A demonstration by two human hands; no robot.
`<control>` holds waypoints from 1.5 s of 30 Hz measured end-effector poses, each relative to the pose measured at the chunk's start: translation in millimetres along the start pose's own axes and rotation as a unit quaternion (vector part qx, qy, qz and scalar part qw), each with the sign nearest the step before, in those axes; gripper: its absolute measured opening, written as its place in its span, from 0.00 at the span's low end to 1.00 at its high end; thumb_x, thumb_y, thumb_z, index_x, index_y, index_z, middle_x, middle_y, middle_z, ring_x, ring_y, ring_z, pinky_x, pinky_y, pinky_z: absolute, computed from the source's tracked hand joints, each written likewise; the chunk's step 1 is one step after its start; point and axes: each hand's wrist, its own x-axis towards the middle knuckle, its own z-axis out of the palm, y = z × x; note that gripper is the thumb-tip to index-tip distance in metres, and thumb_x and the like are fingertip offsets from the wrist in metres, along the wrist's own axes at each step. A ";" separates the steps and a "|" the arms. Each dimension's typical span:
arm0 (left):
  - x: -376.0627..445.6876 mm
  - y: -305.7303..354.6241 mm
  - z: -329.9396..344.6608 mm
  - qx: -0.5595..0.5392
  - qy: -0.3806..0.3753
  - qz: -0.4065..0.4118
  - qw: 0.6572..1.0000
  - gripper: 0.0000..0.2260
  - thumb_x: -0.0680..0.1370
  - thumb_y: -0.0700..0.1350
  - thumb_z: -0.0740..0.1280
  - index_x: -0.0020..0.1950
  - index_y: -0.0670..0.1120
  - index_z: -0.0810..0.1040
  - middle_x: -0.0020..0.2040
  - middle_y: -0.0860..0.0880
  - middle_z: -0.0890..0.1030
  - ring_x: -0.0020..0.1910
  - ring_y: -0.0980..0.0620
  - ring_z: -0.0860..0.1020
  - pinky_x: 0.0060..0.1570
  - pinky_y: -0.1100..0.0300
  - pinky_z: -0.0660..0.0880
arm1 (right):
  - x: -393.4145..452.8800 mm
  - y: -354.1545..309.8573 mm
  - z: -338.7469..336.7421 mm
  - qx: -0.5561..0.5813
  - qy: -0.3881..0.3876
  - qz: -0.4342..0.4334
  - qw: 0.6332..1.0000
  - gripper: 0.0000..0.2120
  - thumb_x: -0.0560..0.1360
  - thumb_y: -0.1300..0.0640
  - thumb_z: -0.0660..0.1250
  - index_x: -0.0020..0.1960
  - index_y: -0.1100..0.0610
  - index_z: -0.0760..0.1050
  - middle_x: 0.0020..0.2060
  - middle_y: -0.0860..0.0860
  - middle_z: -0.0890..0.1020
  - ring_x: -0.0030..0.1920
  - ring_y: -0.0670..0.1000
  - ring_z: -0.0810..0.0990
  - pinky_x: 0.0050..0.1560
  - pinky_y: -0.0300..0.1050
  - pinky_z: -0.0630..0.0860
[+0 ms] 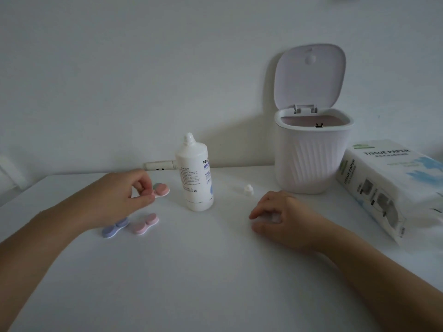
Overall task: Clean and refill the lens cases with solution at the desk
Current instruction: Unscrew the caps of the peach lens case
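Both forearms come in from the bottom corners of the frame, reaching over the white desk (191,271). Right of centre, the right hand (282,219) rests knuckles-up on the desk, fingers loosely curled — there's a pale patch under them, but I can't tell whether it has hold of anything.

Left of centre, two lens cases lie flat side by side: a purple case (115,227) partly tucked under the left forearm, and a pink case (145,224) just beside it, both with their long axes running lower left to upper right.

A little further back, the left hand (119,195) pinches a third case, the pink-and-green case (161,190), fingertips curled over its near end while the far end sticks out to the right, toward the bottle. Whether it's resting on the desk or just off it I can't say.

That's the relation to watch — the solution bottle (194,173) stands upright just right of that case, its cap (248,190) off and lying on the desk beyond the right hand. I'd judge either hand could reach the bottle, with the free right hand the likelier one.

At the back, upper right, a white bin (311,159) stands with its lid up, and a tissue pack (393,188) lies at the right edge.
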 end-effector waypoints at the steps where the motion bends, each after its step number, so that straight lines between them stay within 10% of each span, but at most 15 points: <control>1: -9.6 8.2 0.2 -0.042 -0.008 0.005 0.999 0.04 0.78 0.54 0.71 0.46 0.57 0.78 0.28 0.57 0.79 0.23 0.55 0.72 0.30 0.60 0.69 | 0.4 -0.5 0.3 0.002 0.002 0.002 1.000 0.07 0.72 0.49 0.75 0.49 0.45 0.83 0.47 0.43 0.80 0.50 0.45 0.76 0.57 0.40 0.73; 5: -33.9 45.0 16.1 -0.089 0.002 0.090 0.992 0.06 0.73 0.55 0.74 0.49 0.59 0.81 0.33 0.55 0.79 0.26 0.58 0.70 0.27 0.71 0.67 | -0.4 -5.8 -1.5 0.023 0.014 0.012 1.000 0.06 0.72 0.49 0.75 0.49 0.43 0.82 0.45 0.41 0.80 0.49 0.41 0.76 0.53 0.37 0.73; 9: -29.6 78.2 43.7 -0.085 -0.017 0.166 0.982 0.12 0.70 0.62 0.69 0.48 0.58 0.80 0.38 0.55 0.81 0.32 0.51 0.75 0.33 0.56 0.74 | -7.8 -14.9 -10.3 0.027 0.030 -0.008 0.999 0.10 0.73 0.46 0.73 0.54 0.43 0.82 0.47 0.38 0.80 0.52 0.40 0.77 0.49 0.30 0.71; 13: -15.0 106.0 71.0 -0.059 -0.008 0.245 0.968 0.08 0.72 0.60 0.68 0.47 0.59 0.79 0.40 0.69 0.77 0.34 0.56 0.76 0.31 0.65 0.70 | -11.5 -26.3 -16.5 0.051 0.026 0.002 0.998 0.17 0.70 0.40 0.74 0.57 0.43 0.81 0.45 0.37 0.81 0.52 0.39 0.78 0.50 0.30 0.72; 18: -6.4 110.7 95.2 -0.111 -0.004 0.285 0.952 0.11 0.72 0.58 0.67 0.49 0.56 0.81 0.41 0.59 0.78 0.38 0.53 0.77 0.36 0.58 0.74 | -12.2 -29.7 -15.1 0.077 0.009 0.013 0.997 0.20 0.64 0.36 0.74 0.51 0.46 0.84 0.40 0.43 0.84 0.46 0.43 0.81 0.47 0.36 0.74; 34: -7.9 100.6 99.6 -0.170 0.006 0.236 0.957 0.10 0.72 0.60 0.73 0.50 0.60 0.82 0.40 0.70 0.76 0.32 0.56 0.73 0.32 0.68 0.67 | -9.1 -23.4 -8.2 0.093 0.005 0.018 0.995 0.15 0.63 0.38 0.73 0.47 0.42 0.82 0.39 0.40 0.84 0.40 0.42 0.81 0.42 0.40 0.77; 45: -5.9 99.2 104.3 -0.282 -0.056 0.165 0.943 0.10 0.67 0.59 0.78 0.45 0.60 0.83 0.28 0.59 0.73 0.27 0.57 0.64 0.28 0.66 0.63 | -10.0 -22.6 -10.5 0.078 -0.002 0.026 0.997 0.15 0.62 0.35 0.75 0.45 0.41 0.83 0.39 0.39 0.83 0.41 0.44 0.80 0.41 0.37 0.76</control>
